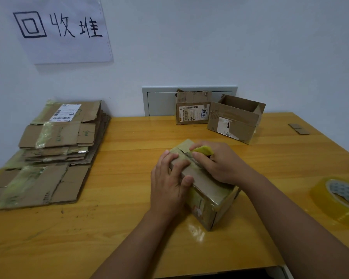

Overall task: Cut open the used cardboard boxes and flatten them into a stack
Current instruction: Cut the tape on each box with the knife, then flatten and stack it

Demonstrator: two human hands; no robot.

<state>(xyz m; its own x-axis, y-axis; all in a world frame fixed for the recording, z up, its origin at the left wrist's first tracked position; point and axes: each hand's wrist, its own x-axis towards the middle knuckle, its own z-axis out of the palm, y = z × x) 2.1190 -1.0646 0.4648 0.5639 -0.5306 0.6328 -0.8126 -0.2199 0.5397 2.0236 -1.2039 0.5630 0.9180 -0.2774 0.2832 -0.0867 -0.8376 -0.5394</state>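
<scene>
Slicing along the top seam now, the right hand (220, 164) is curled tight around a yellow-handled cutter (204, 151), the handle poking out past the knuckles and the tip down at the taped seam of the small taped box (206, 190) sitting mid-table, right under both hands. Left hand (169, 182) is clamped over the near-left top edge, fingers draped across the lid and thumb pressing by the seam, just beside the cutter hand, so those fingers are close to the cutting line, and that looks like the thing to watch. This box reads as light and probably empty, so it would skate on the glossy wooden table (129, 228) without that bracing hand. The cardboard looks stiff enough on the panels but soft and worn at the corners, and the shiny tape wrapping makes the skin slick; best purchase is on the corners and edges, away from the seam, pressing down rather than squeezing, since the lid would likely cave once the tape parts. Beyond the cutting hand, two more boxes wait by the wall: a labelled box (192, 111) and an open box (236, 121), touching or nearly so. Well off to the left of the bracing hand lies the stack of flattened cardboard (54, 141), floppy sheets that should slide easily. A tape roll (338, 200) sits out to the right of the cutter arm
</scene>
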